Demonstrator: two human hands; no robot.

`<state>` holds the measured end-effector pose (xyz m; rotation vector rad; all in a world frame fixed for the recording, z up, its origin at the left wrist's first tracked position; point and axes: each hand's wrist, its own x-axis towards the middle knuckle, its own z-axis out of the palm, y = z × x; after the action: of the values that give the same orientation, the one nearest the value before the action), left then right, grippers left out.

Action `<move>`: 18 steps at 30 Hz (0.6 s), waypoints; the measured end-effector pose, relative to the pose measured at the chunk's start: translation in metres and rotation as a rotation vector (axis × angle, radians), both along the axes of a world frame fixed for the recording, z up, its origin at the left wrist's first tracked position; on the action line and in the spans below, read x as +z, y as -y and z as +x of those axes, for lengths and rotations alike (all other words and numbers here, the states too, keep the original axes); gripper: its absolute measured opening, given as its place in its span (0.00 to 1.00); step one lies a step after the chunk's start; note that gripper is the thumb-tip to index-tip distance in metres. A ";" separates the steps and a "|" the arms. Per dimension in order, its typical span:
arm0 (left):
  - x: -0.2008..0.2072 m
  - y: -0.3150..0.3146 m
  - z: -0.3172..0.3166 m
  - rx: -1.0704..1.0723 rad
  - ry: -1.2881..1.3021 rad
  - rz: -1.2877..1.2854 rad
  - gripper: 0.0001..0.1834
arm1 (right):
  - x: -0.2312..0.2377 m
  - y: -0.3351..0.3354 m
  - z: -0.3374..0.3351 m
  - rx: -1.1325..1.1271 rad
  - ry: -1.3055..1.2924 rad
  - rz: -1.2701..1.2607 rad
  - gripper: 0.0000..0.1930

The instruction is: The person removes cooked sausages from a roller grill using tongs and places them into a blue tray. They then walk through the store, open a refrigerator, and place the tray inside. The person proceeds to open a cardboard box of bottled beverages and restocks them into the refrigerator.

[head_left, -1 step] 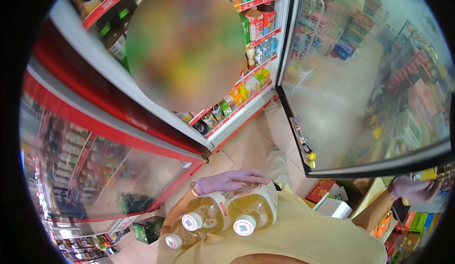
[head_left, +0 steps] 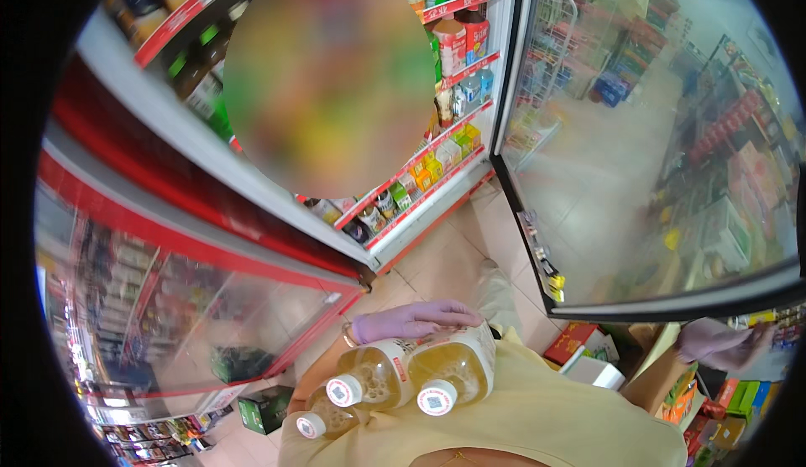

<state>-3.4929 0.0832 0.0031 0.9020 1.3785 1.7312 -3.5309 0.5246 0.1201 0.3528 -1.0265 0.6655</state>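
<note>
My left hand, in a purple glove, presses drink bottles against my pale yellow top, with its fingers laid across their far ends. A large bottle and a second bottle hold amber, bubbly liquid under white caps. A third bottle lies lower in the bend of my left arm, partly hidden. On the right, my gloved right hand is slightly blurred and empty, its fingers extended. It appears near the lower edge of the open glass fridge door.
Ahead stands an open fridge with drinks on red-edged shelves; a blurred disc covers its middle. A closed red-framed fridge is at left. A dark green box lies on the floor. Cartons and colourful packets stand at right.
My right hand has shifted slightly left and looks more blurred. My left hand and the bottles keep their hold against my body, only slightly shifted in the picture.
</note>
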 end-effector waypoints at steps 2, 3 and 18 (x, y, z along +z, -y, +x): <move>-0.014 -0.011 -0.049 -0.021 0.074 -0.006 0.38 | -0.048 0.044 -0.057 0.243 0.145 0.336 0.13; -0.033 -0.019 -0.076 -0.022 0.095 0.020 0.38 | -0.071 0.057 -0.077 0.191 0.640 0.507 0.13; -0.187 -0.009 -0.235 0.526 0.432 0.322 0.34 | -0.216 0.273 -0.304 1.766 1.479 1.546 0.32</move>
<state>-3.7278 0.0919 -0.1838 0.2877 1.1192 2.4236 -3.8353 0.2512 -0.0955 2.5999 -2.4646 1.6414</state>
